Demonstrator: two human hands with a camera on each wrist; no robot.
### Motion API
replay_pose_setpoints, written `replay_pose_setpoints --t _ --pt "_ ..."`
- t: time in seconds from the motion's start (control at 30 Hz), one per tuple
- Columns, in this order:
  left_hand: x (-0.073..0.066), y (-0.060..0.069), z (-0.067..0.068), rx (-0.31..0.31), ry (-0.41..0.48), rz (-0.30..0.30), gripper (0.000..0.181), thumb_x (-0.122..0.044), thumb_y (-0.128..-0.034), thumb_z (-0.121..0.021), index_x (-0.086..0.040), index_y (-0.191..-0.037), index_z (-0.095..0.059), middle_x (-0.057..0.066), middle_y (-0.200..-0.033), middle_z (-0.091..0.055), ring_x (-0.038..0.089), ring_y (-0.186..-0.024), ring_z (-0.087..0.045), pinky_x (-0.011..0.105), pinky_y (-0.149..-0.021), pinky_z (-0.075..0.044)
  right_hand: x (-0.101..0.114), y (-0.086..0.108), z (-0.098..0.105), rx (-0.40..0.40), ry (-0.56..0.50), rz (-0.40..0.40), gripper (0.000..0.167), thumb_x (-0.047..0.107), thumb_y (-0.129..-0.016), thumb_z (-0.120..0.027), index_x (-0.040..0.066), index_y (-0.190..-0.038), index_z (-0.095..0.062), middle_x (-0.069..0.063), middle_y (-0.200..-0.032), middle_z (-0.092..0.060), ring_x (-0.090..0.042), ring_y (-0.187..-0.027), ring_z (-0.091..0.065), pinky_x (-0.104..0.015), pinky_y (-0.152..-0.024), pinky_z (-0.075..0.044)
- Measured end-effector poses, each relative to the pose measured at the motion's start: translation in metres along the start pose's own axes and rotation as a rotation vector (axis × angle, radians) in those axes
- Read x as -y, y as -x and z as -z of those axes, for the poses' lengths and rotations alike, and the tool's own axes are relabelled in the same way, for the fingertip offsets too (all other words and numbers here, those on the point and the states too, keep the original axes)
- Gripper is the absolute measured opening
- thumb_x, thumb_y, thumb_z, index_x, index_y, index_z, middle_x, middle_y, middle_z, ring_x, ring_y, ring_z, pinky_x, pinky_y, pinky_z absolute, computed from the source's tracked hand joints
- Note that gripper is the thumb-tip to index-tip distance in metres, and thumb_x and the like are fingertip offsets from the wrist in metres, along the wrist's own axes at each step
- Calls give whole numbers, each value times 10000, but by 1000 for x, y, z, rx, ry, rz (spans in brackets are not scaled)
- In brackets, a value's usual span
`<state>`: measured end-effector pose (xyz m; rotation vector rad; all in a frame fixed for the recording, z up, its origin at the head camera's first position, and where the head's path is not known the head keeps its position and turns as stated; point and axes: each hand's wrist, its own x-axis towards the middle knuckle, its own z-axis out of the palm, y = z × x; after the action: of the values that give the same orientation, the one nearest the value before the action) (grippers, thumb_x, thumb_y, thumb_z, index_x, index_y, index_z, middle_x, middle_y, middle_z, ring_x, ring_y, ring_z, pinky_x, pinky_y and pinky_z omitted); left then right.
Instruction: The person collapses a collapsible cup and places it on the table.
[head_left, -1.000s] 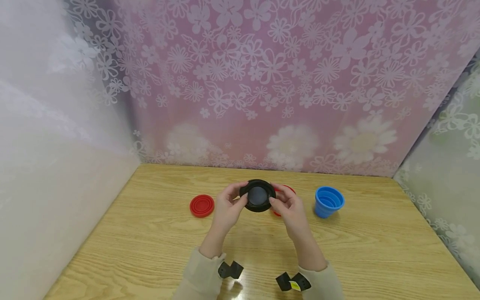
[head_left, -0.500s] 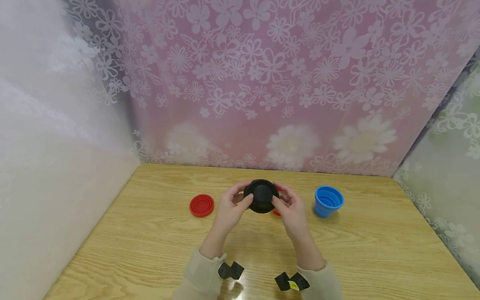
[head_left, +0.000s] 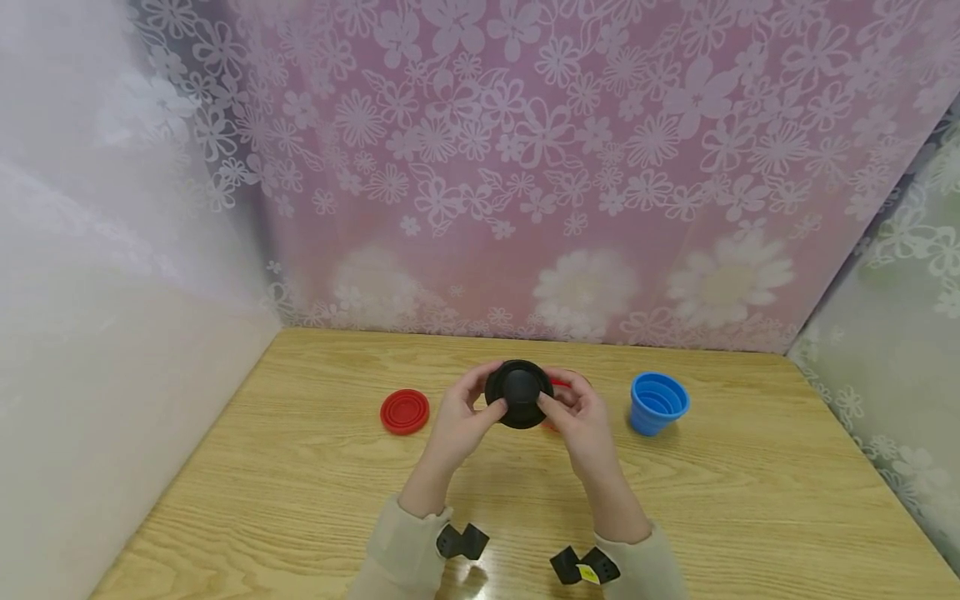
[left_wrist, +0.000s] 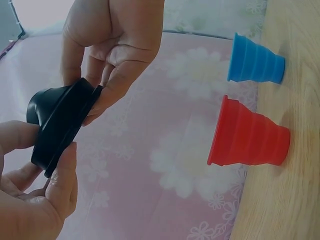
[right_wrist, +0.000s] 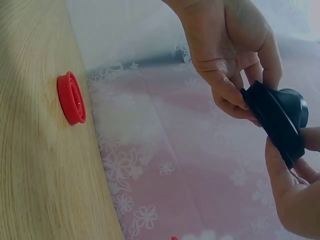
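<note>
Above the table, both hands hold a black collapsible cup [head_left: 519, 394] by its rim, its centre facing the head camera. In the left wrist view the cup looks squat, with a dark bulge on one side of its wide rim. My left hand [head_left: 461, 412] pinches the left side, thumb on the near face and fingers behind. On the opposite side my right hand [head_left: 583, 417] grips in the same way. Behind the right hand stands an extended red cup [left_wrist: 250, 134], mostly hidden in the head view. A flattened red collapsible cup [head_left: 405, 412] lies to the left.
An extended blue cup [head_left: 657, 404] stands upright on the wooden table [head_left: 750, 492], right of the hands. A pink flowered curtain [head_left: 480, 167] hangs behind the table, with pale walls at both sides.
The black cup's centre showed a hollow with a greyish disc a second ago; it now appears as a dark bulge. The thumbs have shifted slightly. The cups on the table stay put.
</note>
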<state>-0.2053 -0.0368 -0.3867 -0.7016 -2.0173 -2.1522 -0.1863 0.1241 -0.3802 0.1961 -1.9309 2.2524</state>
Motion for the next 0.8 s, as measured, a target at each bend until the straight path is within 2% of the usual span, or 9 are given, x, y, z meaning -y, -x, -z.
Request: replay_pose_setpoints --t 0.13,0.27,0.33,0.43,0.63,0.8 --pt "1 -1 0 -63 -38 -13 431 133 -768 -542 44 -1188 -505 180 -1067 -535 242 -928 -506 295 -751 -485 1 1 1 75 4 -10 378 -32 -836 -553 -34 -1203 -461 -105 -949 -578 -167 -792 -612 -262 -665 -509" --pt "1 -2 -1 -108 -67 -36 425 137 -752 -540 53 -1168 -515 181 -1023 -545 241 -905 -518 301 -800 -457 0 0 2 157 -7 -20 466 -53 -829 -548 -11 -1269 -401 -194 -1095 -507 -197 -895 -593 -310 -728 -503" --pt "0 -2 -1 -121 -77 -35 422 142 -750 -543 53 -1162 -517 177 -1023 -549 241 -910 -523 307 -830 -440 -1 0 2 172 -13 -19 483 -62 -828 -543 -10 -1280 -382 -215 -1130 -482 -203 -905 -590 -327 -738 -500" --pt "-3 -2 -3 -135 -83 -26 418 160 -749 -548 56 -1153 -523 178 -1036 -552 252 -929 -530 333 -863 -425 -2 0 1 159 -20 -5 482 -80 -825 -535 -18 -1278 -382 -216 -1136 -480 -200 -893 -593 -329 -726 -504" --pt "-23 3 -10 -125 -82 -70 395 190 -736 -539 112 -1121 -509 244 -1071 -533 356 -949 -521 442 -894 -388 -4 1 -2 97 -25 27 473 -115 -804 -545 -22 -1248 -411 -165 -1099 -498 -170 -892 -592 -309 -727 -503" --pt "-29 4 -12 -115 -74 -66 391 189 -743 -540 124 -1126 -494 253 -1070 -525 364 -953 -511 449 -892 -386 -4 2 -5 64 -34 51 462 -142 -793 -539 -25 -1224 -419 -159 -1106 -495 -170 -903 -584 -292 -741 -497"
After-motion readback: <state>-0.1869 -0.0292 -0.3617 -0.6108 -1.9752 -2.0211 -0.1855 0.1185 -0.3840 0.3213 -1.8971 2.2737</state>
